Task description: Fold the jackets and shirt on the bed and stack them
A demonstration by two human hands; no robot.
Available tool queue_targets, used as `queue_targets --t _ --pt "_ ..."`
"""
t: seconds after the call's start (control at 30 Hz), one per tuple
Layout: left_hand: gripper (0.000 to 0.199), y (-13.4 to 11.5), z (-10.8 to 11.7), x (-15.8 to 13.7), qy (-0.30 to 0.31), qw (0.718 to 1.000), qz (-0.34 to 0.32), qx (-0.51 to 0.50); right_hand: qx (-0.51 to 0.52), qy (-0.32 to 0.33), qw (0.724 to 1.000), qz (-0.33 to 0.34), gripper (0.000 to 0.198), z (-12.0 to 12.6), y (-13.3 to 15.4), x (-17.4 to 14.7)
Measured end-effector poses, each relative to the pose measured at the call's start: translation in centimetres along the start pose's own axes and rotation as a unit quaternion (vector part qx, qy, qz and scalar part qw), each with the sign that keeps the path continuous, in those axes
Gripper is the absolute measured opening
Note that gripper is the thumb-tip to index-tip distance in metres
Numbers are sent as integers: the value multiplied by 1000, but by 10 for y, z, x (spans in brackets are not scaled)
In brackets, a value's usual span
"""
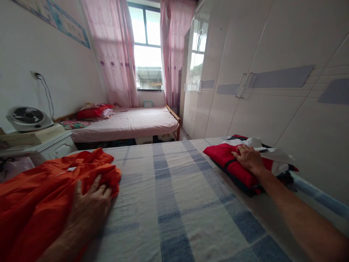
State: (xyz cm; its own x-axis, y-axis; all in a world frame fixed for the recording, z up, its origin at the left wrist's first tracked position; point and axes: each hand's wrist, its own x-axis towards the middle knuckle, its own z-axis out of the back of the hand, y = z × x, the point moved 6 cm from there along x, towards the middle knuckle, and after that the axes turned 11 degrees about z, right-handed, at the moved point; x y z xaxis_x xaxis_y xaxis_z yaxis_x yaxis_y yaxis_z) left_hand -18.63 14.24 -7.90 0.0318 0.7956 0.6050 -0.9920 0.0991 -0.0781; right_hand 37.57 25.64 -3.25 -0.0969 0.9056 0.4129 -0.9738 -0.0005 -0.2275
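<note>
A bright orange garment (35, 200) lies loosely spread over the left side of the near bed. My left hand (92, 198) rests on its right edge, fingers apart and laid over the cloth. Across the bed, a stack of folded clothes sits near the right edge, with a red garment (222, 154) and a white one (275, 154) on top and dark cloth below. My right hand (249, 158) lies on top of the red garment, its fingers a little bent and resting on the fabric. The undersides of both hands are hidden.
A blue-and-white checked sheet (144, 203) covers the near bed. Beyond it stands a second bed (141, 118) with pink bedding, below a curtained window. White wardrobes (231, 43) line the right wall. A fan (28, 118) stands on a white cabinet (58, 145) at left.
</note>
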Motion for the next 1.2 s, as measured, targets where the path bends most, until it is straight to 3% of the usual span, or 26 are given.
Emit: queue_targets --t 0.07,0.17,0.27,0.33,0.47,0.63,0.73,0.83,0.93,1.07,1.2 --pt "25 -41 -2 -15 -3 997 -52 55 -2 3 1000 21 31 -2 3 1" --pt "30 -88 -8 -36 8 993 -108 55 25 10 999 -27 35 2 2 -1" --pt "35 -105 -18 -47 28 992 -121 10 115 -29 991 -64 36 29 15 0" --pt "35 -104 -24 -47 41 992 -115 -19 208 -93 973 -23 37 60 43 4" --pt "36 -93 -27 -44 46 991 -78 -103 431 -158 886 73 43 127 120 11" --pt "44 -86 -9 -42 32 976 -21 -214 651 -161 737 84 42 187 201 11" --pt "48 -79 12 -40 -25 968 21 -250 686 -143 705 113 41 200 238 3" --pt "47 -69 27 -39 -73 965 51 -246 656 -99 730 162 42 187 269 -10" --pt "35 -64 29 -36 -61 970 54 -228 613 -51 767 182 39 152 279 -23" --pt "19 -71 33 -35 -32 967 19 -251 608 -15 788 101 34 82 247 -30" --pt "39 -93 48 -42 -66 970 -32 -234 530 31 847 6 27 5 202 -40"
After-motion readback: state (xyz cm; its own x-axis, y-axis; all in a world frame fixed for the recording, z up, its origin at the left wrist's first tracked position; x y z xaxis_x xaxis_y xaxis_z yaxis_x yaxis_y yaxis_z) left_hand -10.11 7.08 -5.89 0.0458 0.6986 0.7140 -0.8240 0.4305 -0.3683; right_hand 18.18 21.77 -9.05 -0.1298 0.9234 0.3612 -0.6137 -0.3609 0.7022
